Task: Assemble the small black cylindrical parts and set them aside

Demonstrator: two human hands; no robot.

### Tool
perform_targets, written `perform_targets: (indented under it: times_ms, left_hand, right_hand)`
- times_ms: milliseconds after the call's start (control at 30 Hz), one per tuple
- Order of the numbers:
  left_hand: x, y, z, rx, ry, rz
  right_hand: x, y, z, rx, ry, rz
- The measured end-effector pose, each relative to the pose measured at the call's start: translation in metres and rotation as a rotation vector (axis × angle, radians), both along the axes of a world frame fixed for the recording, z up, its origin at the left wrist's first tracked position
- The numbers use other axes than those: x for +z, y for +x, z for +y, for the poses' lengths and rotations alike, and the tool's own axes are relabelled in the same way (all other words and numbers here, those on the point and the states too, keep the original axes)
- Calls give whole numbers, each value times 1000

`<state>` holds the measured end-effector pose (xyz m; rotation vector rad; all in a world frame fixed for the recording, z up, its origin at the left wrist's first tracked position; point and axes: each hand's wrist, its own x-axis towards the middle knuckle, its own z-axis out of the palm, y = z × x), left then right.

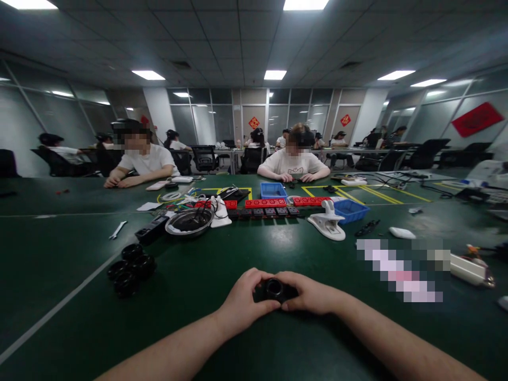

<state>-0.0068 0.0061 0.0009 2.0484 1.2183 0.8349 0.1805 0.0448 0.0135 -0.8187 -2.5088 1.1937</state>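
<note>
While both forearms rest on the green table (246,254), the left hand (242,299) and right hand (309,296) pinch a small black ring part (274,289) between them, steadying it just nearer the wearer than the metal bowl (189,221); similar black rings (130,267) lie left of it.

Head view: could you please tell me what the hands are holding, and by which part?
Both hands, left hand and right hand, hold one small black ring-shaped part between them, gripping its opposite outer sides, just above the green table.
</note>
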Motion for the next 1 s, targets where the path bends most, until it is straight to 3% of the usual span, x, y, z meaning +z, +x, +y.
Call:
perform_targets:
  times_ms: [300,433,700,800,900,1000]
  left_hand:
    - [5,1,-3,-7,-40,3]
    - [4,2,-3,23,-61,8]
    - [-1,11,-5,254,-39,55]
    - [-1,10,-3,258,-12,53]
    - [0,6,-1,191,-2,24]
    - [1,3,0,122,-17,12]
  right_hand:
    - [-6,-3,1,-23,39,-26]
    - [-11,-6,-2,-144,58,-55]
    - [-22,-26,-14,-419,440,-287]
    - [-18,-30,-20,-459,579,-351]
    - [-12,-25,-21,-417,574,-276]
    - [-5,-15,-15,-221,392,-142]
